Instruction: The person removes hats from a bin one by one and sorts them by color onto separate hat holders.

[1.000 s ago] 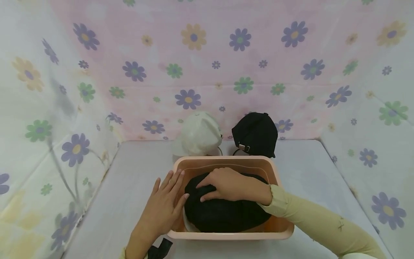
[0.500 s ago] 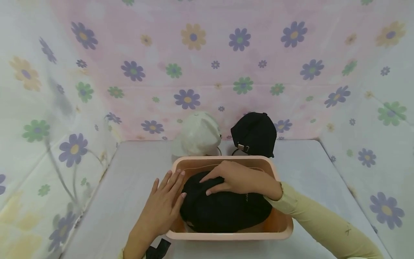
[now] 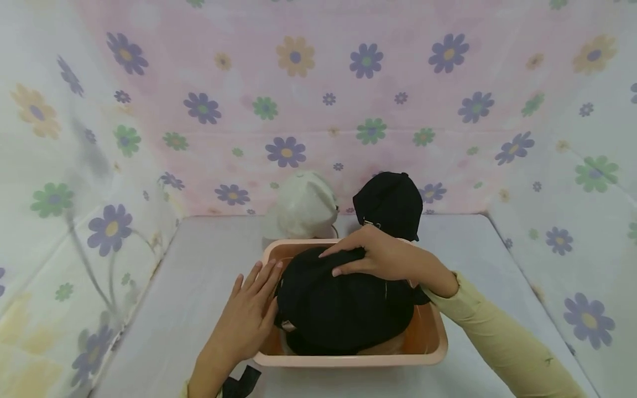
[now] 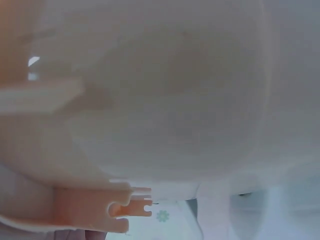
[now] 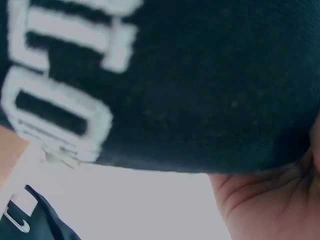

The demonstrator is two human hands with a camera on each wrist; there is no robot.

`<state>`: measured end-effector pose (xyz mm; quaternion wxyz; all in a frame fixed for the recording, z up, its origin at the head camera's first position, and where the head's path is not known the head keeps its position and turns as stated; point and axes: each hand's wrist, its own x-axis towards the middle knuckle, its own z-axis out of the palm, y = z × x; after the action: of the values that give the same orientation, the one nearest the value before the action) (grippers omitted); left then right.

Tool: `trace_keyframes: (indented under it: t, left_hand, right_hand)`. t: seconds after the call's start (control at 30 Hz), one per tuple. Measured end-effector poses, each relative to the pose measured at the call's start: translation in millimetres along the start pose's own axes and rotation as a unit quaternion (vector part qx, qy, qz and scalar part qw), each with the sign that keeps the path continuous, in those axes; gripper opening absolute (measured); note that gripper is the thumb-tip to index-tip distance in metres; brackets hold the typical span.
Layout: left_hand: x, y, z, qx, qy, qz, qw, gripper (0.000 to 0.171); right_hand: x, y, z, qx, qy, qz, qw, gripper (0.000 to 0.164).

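Note:
A black cap (image 3: pixel 343 304) fills most of a peach plastic basin (image 3: pixel 348 361). My right hand (image 3: pixel 393 255) grips the cap's upper part between thumb and fingers. White raised lettering shows on the black cap (image 5: pixel 200 90) in the right wrist view, with part of my right hand (image 5: pixel 270 205) against its lower edge. On the basin's left rim rests my left hand (image 3: pixel 244 320), its fingers straight. The left wrist view is mostly the blurred basin wall (image 4: pixel 175 125). Whatever lies under the cap is largely hidden; something pale shows at its lower edge.
Behind the basin stand a white cap (image 3: pixel 306 204) and a second black cap (image 3: pixel 390 204) with a metal buckle. A dark strap (image 3: pixel 241 382) shows by my left wrist. Flower-printed cloth walls (image 3: pixel 318 110) surround the white table (image 3: pixel 209 249) on three sides.
My right hand has moved up and to the right with the black cap, whose top edge has risen toward the basin's far rim. The left hand stays on the left rim.

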<state>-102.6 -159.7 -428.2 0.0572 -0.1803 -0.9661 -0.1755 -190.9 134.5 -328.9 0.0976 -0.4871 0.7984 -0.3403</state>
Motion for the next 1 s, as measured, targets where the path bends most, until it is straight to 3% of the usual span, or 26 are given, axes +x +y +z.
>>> trace_keyframes:
  t: [0.3, 0.43, 0.63, 0.8, 1.0]
  left_hand:
    - [0.9, -2.6, -0.1, -0.049, -0.004, -0.014, 0.9987, 0.057]
    - [-0.6, -4.4, 0.4, -0.061, -0.007, -0.011, 0.9981, 0.056]
    - [-1.5, -4.0, -0.2, -0.060, -0.001, -0.007, 0.9982, 0.055]
    - [-2.4, -2.3, -1.0, -0.059, -0.009, -0.013, 0.9981, 0.057]
    - [-2.1, -3.0, -0.7, -0.056, -0.008, -0.009, 0.9983, 0.058]
  right_hand:
    - [-1.3, -10.7, -24.2, -0.001, 0.047, -0.038, 0.998, 0.037]
    - [0.1, -10.4, -31.2, -0.003, 0.057, -0.039, 0.998, 0.037]
    - [-2.2, -13.0, -53.9, -0.003, 0.099, -0.078, 0.992, 0.039]
    - [-8.5, -24.4, -79.3, -0.032, 0.136, -0.088, 0.986, 0.042]
    - [-16.2, -27.6, -114.2, -0.091, 0.184, -0.069, 0.976, 0.045]
